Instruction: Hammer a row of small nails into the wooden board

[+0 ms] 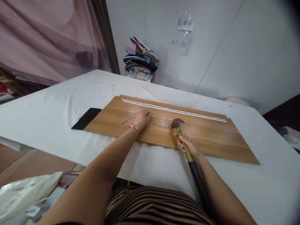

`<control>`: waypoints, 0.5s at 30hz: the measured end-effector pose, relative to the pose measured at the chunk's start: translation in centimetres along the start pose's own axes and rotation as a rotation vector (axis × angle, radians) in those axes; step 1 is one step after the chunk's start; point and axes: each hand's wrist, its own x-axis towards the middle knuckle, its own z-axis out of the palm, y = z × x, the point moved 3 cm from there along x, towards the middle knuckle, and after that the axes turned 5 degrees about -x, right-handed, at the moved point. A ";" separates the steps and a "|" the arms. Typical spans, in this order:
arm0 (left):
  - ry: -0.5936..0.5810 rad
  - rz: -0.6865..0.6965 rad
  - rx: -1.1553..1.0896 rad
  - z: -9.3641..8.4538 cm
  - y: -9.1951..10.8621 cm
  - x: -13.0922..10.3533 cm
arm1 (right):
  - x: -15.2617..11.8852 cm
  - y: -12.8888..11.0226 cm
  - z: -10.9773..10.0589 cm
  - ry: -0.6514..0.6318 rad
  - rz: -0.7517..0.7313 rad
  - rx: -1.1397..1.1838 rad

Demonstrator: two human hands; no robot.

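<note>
A wooden board (211, 134) lies across the white-covered table, with a row of several small nails (161, 126) standing in its middle. My left hand (142, 119) rests on the board just left of that row, its fingers drawn together; what they hold, if anything, is too small to make out. Loose nails (125, 121) lie to the left of this hand. To the right of the row, my right hand (187, 147) is wrapped round the wooden handle of a claw hammer (178, 123). The rusty hammer head is over the board beside the nails.
Two white strips (173, 110) run along the board's far part. A black flat object (87, 118) touches the board's left end. Folded cloths (141, 59) are stacked behind the white table (53, 103), by the wall. A pale bag (28, 193) is at the lower left.
</note>
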 end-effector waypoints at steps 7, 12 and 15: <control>0.004 0.010 0.014 0.0 0.0 0.0 | 0.1 0.2 -0.1 0.019 0.018 0.017; 0.020 0.015 0.005 0.0 0.0 0.0 | 0.1 0.1 0.0 0.025 -0.005 0.038; 0.014 0.014 0.007 0.0 0.0 0.0 | 0.1 0.1 0.0 0.018 -0.003 0.028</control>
